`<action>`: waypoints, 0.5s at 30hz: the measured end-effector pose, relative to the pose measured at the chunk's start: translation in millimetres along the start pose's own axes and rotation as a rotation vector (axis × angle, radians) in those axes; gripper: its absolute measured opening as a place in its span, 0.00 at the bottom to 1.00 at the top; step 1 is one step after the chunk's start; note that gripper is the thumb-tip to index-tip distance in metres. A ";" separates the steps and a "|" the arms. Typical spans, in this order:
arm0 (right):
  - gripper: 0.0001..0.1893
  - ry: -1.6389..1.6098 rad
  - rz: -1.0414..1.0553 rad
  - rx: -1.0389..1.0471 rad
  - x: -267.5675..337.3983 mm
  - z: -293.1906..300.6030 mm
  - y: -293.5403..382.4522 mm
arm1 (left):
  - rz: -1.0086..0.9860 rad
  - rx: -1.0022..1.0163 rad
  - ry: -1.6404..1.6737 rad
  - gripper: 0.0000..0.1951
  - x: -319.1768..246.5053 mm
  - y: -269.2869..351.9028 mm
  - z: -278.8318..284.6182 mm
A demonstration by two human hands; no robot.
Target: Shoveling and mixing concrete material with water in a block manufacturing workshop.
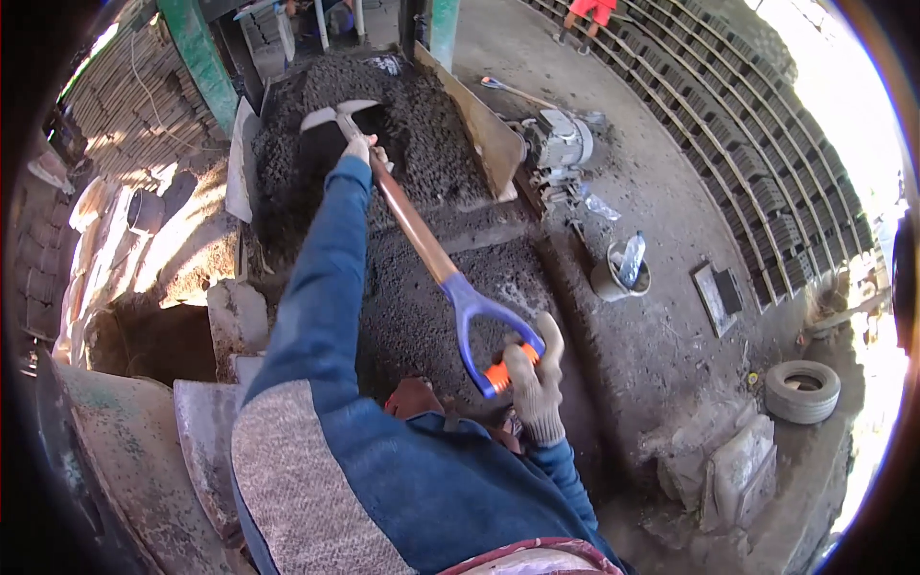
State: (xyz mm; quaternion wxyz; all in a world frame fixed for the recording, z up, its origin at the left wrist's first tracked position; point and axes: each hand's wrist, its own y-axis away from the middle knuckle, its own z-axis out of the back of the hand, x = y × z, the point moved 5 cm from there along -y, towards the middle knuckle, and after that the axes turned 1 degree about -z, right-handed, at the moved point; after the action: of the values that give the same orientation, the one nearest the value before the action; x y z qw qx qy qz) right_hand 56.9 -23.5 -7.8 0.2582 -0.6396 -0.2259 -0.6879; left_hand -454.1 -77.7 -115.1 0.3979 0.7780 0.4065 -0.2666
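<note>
A shovel [415,219] with a wooden shaft slants across the middle of the view. My left hand [365,149], in a pale knitted glove, grips it low on the shaft, close to the metal blade [346,115]. Around the orange grip of its purple D-handle [471,305], my gloved right hand [535,384] holds on with some fingers spread. The blade is over a heap of dark, damp granular mix [438,144]; how far it reaches into the heap cannot be made out. More of this mix [445,316] covers the ground before me.
An electric motor [564,140] stands beside a metal side plate [474,122]. To the right are a bucket [611,280] holding a plastic bottle [632,259], a tyre [802,392] and broken slabs [740,474]. Block racks [740,144] line the right; a person [591,16] stands behind. A dark pit [154,341] opens left.
</note>
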 end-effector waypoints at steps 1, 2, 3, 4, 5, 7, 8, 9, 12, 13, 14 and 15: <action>0.28 0.000 -0.042 0.084 -4.2 8.8 -0.6 | 0.020 -0.060 -0.063 0.09 1.6 9.0 -5.1; 0.28 -0.024 0.009 -0.022 -4.2 32.2 3.3 | 0.030 0.016 -0.045 0.09 7.8 27.9 -14.5; 0.27 -0.289 -0.097 -0.062 -11.3 60.3 13.7 | -0.062 0.036 -0.054 0.10 17.8 53.6 -25.8; 0.27 -0.341 -0.100 -0.139 -17.9 92.4 15.4 | 0.025 0.115 0.004 0.09 35.3 83.0 -40.3; 0.27 -0.399 -0.076 -0.157 -23.4 128.3 18.9 | 0.099 0.072 0.096 0.08 57.6 113.0 -55.2; 0.23 -0.383 -0.118 -0.242 -50.8 195.8 33.5 | 0.152 0.112 0.184 0.06 99.1 175.1 -86.5; 0.19 -0.306 -0.160 -0.228 -67.9 225.4 40.8 | 0.190 0.149 0.194 0.06 118.4 203.2 -101.9; 0.16 -0.226 -0.193 -0.243 -84.7 256.5 49.4 | 0.259 0.205 0.245 0.06 138.1 228.7 -119.0; 0.07 -0.394 -0.319 -0.323 -122.5 340.8 88.6 | 0.412 0.347 0.291 0.07 191.0 289.2 -158.2; 0.06 -0.437 -0.342 -0.378 -125.9 366.1 102.2 | 0.375 0.345 0.281 0.06 207.9 304.9 -164.8; 0.06 -0.465 -0.354 -0.352 -120.6 387.8 113.2 | 0.392 0.354 0.312 0.07 225.9 320.0 -169.7; 0.07 -0.494 -0.371 -0.363 -114.4 403.4 122.2 | 0.471 0.335 0.336 0.07 243.0 330.2 -171.6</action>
State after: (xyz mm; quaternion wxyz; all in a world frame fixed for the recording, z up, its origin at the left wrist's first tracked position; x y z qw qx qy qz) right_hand 449.1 149.3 -91.9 -0.0514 -0.7701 -0.2678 -0.5767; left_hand -31.4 51.4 -68.7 0.2426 0.9383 0.2261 -0.0984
